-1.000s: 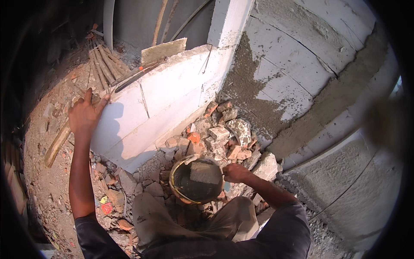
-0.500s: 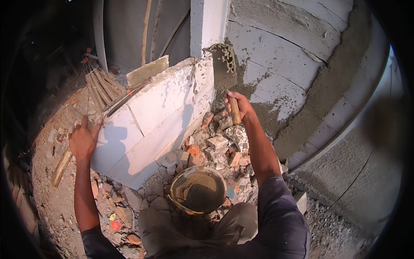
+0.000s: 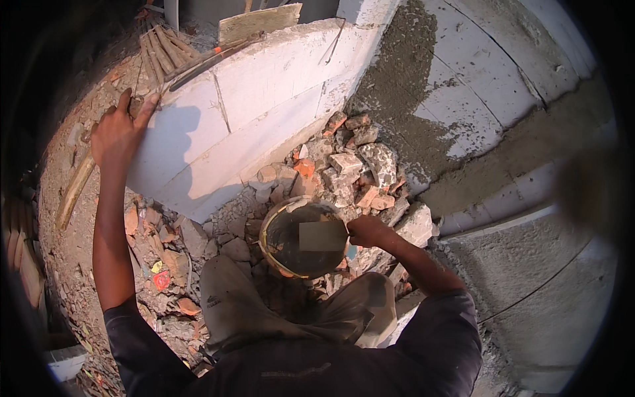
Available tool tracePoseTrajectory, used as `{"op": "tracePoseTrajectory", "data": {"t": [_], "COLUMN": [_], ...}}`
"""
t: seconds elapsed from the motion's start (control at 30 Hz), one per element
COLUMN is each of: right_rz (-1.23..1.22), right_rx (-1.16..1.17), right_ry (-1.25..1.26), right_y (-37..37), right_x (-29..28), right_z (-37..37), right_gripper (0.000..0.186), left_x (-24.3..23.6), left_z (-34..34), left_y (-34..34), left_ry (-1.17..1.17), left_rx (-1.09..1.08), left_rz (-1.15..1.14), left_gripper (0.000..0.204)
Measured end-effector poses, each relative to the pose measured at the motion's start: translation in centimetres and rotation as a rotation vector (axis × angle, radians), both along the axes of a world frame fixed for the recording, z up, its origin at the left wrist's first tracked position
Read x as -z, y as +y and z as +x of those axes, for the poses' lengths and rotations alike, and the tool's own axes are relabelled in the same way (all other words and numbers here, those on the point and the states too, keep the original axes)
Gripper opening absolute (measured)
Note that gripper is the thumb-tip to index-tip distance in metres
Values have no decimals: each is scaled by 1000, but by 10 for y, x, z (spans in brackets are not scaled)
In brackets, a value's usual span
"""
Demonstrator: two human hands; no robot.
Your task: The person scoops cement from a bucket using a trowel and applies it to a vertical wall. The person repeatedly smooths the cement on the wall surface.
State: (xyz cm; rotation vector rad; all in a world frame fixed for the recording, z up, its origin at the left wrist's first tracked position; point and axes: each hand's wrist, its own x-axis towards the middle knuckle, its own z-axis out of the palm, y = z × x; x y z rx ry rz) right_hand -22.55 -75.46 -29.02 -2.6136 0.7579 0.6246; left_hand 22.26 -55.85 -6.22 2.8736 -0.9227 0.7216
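Observation:
My right hand (image 3: 368, 231) is closed round the handle of a trowel, which the fingers mostly hide. The trowel's flat rectangular blade (image 3: 322, 236) is over the mouth of a round bucket (image 3: 281, 228) between my knees, and grey mortar coats the bucket's inside. At the near left end of a low white block wall (image 3: 231, 135), my left hand (image 3: 119, 135) rests with its fingers apart and nothing in them. Wet mortar (image 3: 400, 73) covers part of the taller block wall (image 3: 463, 92) on the right, beside the corner.
Broken brick and stone rubble (image 3: 344, 169) lies around the bucket and along the low wall. A thin dark bar (image 3: 211, 66) and a flat board (image 3: 258, 23) are on the wall's top. Wooden poles (image 3: 159, 49) lie behind; another stick (image 3: 75, 188) is below my left hand.
My right hand has brought the trowel from the mortared wall corner down and back to the bucket. My left hand stays at the wall's end, and the view has tilted toward me.

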Motion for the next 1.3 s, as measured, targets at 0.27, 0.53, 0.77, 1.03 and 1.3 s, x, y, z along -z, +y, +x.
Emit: {"op": "tracePoseTrajectory", "data": {"t": [0.27,0.53,0.77,1.03,1.3], "right_rz": [-101,125,53,402,1319], "right_rx": [-293,-1,-97,9,1073], "right_ry": [-81,-145,-343,-577,-1108], "right_y": [52,17,3,-27,-124], "right_x": [109,62,-26,-191,-34], "right_z": [54,-14,-7,33,31], "right_gripper": [18,41,28,18,13], "left_x": [-12,-7,-8,-9,-17], "left_z": [-2,-1,-6,-8,-14], "left_y": [-3,1,5,7,-1], "left_ry": [105,46,-16,-24,10], "left_rx": [36,69,109,95,83], "left_rz": [1,-28,-58,-69,-66], "left_gripper": [88,87,75,70,70]}}
